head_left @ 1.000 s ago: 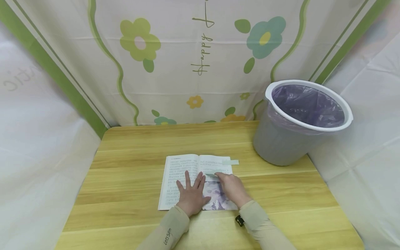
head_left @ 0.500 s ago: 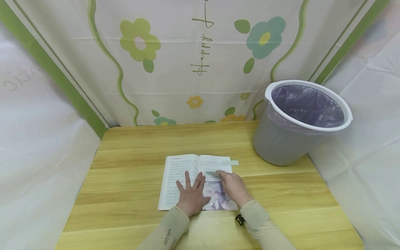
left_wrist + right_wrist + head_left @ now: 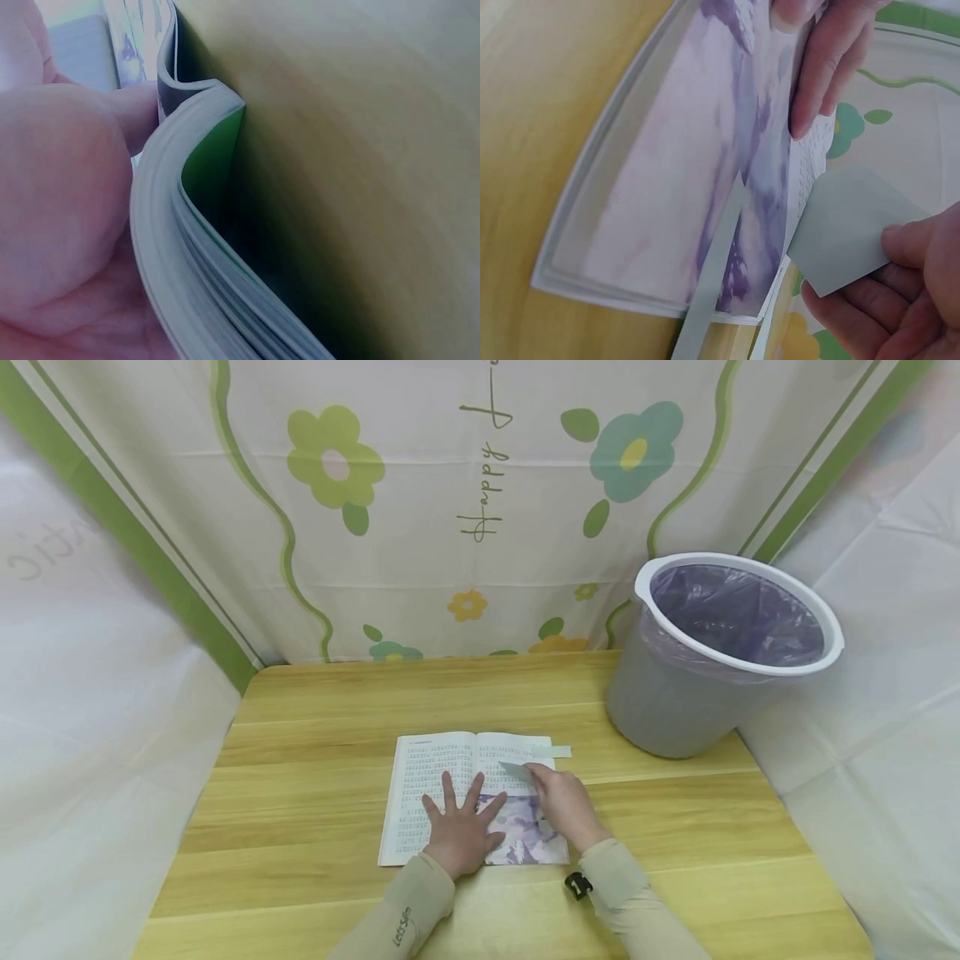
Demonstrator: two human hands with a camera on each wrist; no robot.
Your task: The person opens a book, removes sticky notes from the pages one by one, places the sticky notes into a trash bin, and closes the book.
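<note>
An open book [image 3: 420,777] with printed text lies on the wooden table. A purple-and-white picture [image 3: 517,831] covers the lower part of its right page. My left hand [image 3: 459,837] rests on the book near the fold, fingers spread, its index finger over the picture. Between thumb and fingers, my right hand [image 3: 566,806] pinches a pale green paper slip [image 3: 851,232] above the right page. The right wrist view shows a narrow pale green strip [image 3: 709,289] across the picture, running past the page edge. Curved page edges [image 3: 161,202] stand beside my left palm in the left wrist view.
Another pale green strip [image 3: 555,752] sticks out from the upper right page. A grey bin [image 3: 675,693] with a purple liner stands at the table's back right. Flower-printed cloth [image 3: 420,552] hangs behind the table [image 3: 315,710], with pale cloth at both sides.
The slip in my right hand has come up a little and tilted away from the page. My left index finger has spread rightward over the picture. The bin is where it was.
</note>
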